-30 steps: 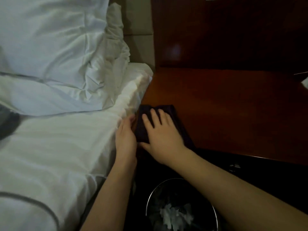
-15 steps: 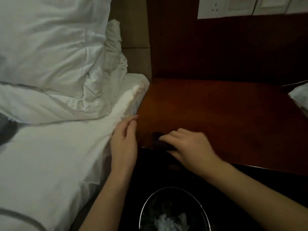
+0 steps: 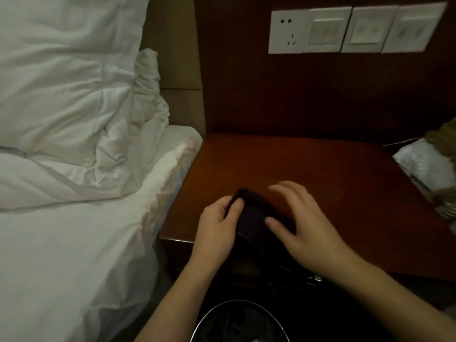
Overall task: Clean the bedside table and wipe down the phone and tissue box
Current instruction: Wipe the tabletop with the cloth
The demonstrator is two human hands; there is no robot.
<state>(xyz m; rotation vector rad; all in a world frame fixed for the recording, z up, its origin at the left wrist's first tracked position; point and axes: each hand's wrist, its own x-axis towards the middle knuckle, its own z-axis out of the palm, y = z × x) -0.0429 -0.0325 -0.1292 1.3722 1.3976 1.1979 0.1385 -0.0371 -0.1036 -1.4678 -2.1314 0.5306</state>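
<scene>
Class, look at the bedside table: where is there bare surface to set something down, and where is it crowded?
Bare wood runs across the bedside table from the bed to the right edge. The near left edge is crowded: both hands work the dark cloth there.

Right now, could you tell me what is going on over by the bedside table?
A person is handling a dark cloth at the front edge of the wooden bedside table. The left hand pinches the cloth's left end, while the right hand rests on its other side, fingers spread. The bed lies to the left, and a bin stands below. No phone or tissue box can be made out.
</scene>
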